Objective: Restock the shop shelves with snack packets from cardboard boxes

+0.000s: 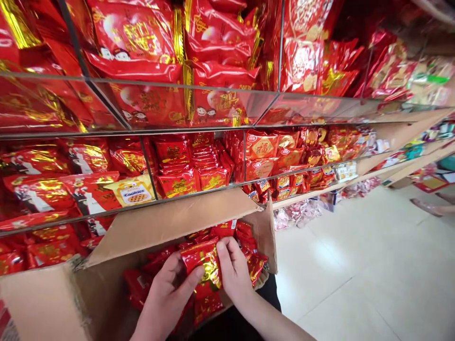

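Observation:
Between my two hands is a shiny red snack packet with gold print, held above an open cardboard box. My left hand grips its left side, thumb across the front. At its right edge, my right hand pinches it with thumb and fingers. More red packets lie loose in the box below and behind my hands. Part of the box's contents is hidden by my hands and forearms.
Stocked shelves run across the front, with red packets in divided compartments behind a clear plastic front strip. A cream cookies packet stands among red ones at left. Pale tiled floor stretches right; a person's foot shows far right.

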Motion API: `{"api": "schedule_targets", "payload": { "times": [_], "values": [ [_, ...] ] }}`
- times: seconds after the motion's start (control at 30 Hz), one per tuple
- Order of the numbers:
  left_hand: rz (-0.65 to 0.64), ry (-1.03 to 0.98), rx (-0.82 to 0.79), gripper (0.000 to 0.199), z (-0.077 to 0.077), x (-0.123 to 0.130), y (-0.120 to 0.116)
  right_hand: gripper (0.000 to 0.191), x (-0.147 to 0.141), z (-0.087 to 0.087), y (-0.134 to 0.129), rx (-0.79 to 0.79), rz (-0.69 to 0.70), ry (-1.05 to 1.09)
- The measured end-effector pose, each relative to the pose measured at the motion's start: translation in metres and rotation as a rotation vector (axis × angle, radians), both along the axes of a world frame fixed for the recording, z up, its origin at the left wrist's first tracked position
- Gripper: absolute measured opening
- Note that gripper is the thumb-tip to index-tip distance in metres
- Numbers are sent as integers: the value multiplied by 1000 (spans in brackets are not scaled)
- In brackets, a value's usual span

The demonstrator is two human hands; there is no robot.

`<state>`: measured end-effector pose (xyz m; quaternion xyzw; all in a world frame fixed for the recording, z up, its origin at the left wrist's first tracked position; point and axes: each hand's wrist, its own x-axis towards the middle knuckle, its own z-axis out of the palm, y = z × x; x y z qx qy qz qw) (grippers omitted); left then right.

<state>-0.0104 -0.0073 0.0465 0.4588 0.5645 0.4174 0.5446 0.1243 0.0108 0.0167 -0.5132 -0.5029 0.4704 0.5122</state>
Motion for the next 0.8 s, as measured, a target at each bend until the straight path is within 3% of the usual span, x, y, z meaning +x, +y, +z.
{"api": "schedule_targets", "payload": {
  "times": [0.1, 0.27, 0.37, 0.5, 0.6, 0.67, 0.73, 0.8],
  "values": [
    [79, 8, 68, 33, -1, 5, 0, 28, -2, 8, 2, 63, 19, -93],
    [287, 387, 269, 28, -7, 3, 4, 26, -5, 7, -3, 161, 39, -251],
    [338, 463, 347, 27, -11, 1, 2, 24, -4, 2, -5, 196, 15, -277],
    [405, 529, 435, 23, -13, -1, -3, 17, -6, 4, -10, 131, 108, -18],
    [450, 579, 500, 23, -14, -5, -4, 41, -16, 8, -22, -79, 302, 375],
    [505, 562, 503, 25, -13, -8, -3, 46, -20, 9, -29, -215, 384, 506],
    [550, 489, 469, 26, -10, -12, -2, 41, -16, 15, -29, -241, 396, 447],
    [518, 350, 418, 27, -8, -17, -2, 36, -3, 30, -16, -151, 318, 241]
  ]
}}
